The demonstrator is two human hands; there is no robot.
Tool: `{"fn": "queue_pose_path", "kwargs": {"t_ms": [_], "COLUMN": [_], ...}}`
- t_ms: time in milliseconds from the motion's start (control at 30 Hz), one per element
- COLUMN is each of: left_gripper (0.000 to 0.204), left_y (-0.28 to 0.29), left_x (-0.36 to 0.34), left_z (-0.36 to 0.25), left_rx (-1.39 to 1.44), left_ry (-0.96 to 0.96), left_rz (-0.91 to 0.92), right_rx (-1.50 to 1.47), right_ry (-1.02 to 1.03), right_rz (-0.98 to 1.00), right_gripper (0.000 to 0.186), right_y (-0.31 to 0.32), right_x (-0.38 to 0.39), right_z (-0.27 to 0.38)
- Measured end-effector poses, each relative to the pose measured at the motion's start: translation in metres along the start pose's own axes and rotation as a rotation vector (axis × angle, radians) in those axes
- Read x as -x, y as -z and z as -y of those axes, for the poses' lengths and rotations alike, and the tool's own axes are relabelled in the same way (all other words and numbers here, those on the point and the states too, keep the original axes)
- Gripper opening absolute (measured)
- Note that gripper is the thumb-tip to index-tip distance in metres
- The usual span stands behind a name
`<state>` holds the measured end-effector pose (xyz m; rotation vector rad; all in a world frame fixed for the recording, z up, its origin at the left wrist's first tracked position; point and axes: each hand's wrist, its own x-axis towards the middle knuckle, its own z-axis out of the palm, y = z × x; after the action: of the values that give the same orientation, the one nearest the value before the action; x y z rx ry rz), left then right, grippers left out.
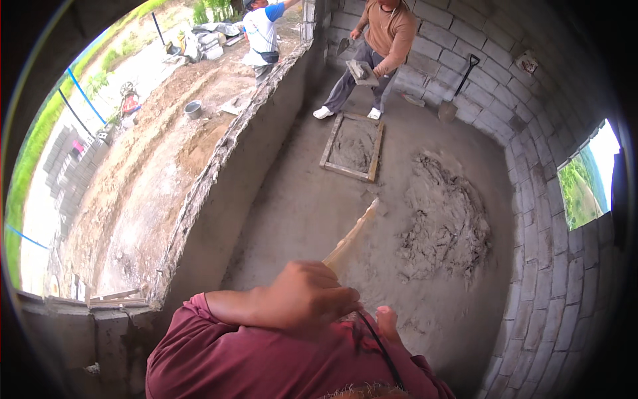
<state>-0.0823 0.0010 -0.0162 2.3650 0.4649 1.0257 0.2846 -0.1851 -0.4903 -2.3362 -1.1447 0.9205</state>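
Observation:
My left hand (309,296) is closed in front of my maroon shirt at the lower middle, its fingertips near a thin black cord (369,329). What it grips is unclear. A pale wooden board (351,236) runs up from behind it, over the grey floor. Part of my right hand (387,319) shows right of the cord; most of it is hidden by my body. A heap of wet mortar (445,219) lies on the floor to the right, and a wooden frame (325,149) with grey mix inside lies farther ahead.
A co-worker (392,33) in brown holds a mortar-laden board (362,78) near a shovel (446,106) by the block wall. Left is a low wall (219,199); beyond it are another worker (262,40), a bucket (193,110) and dirt. A window opening (585,179) is at right.

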Motion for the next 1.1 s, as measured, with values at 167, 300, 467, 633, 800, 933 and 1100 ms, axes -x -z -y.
{"fn": "queue_pose_path", "kwargs": {"t_ms": [167, 300, 467, 633, 800, 933, 1100], "left_gripper": [0.010, 0.011, 0.016, 0.015, 0.014, 0.013, 0.013], "left_y": [-0.010, -0.025, -0.056, -0.072, -0.080, -0.084, -0.088], "left_x": [-0.023, -0.035, -0.041, -0.049, -0.047, -0.037, -0.020], "left_z": [-0.015, -0.029, -0.043, -0.058, -0.071, -0.076, -0.078], "left_rx": [-0.072, -0.106, -0.115, -0.119, -0.116, -0.111, -0.114], "left_ry": [0.041, 0.079, 0.069, 0.115, 0.171, 0.197, 0.159], "left_rz": [-0.007, 0.017, -0.091, -0.091, -0.079, -0.086, -0.106], "right_rx": [-0.039, -0.155, -0.138, -0.100, -0.083, -0.031, -0.152], "right_ry": [-0.013, -0.036, -0.064, -0.002, -0.087, -0.041, -0.031], "right_rz": [0.060, 0.080, 0.182, 0.237, 0.283, 0.297, 0.302], "right_gripper": [0.028, 0.028, 0.030, 0.031, 0.030, 0.030, 0.032], "right_y": [0.019, 0.029, 0.060, 0.077, 0.081, 0.082, 0.066], "right_x": [-0.043, -0.065, -0.074, -0.076, -0.079, -0.082, -0.086], "right_z": [-0.034, -0.053, -0.047, -0.067, -0.079, -0.067, -0.058]}}
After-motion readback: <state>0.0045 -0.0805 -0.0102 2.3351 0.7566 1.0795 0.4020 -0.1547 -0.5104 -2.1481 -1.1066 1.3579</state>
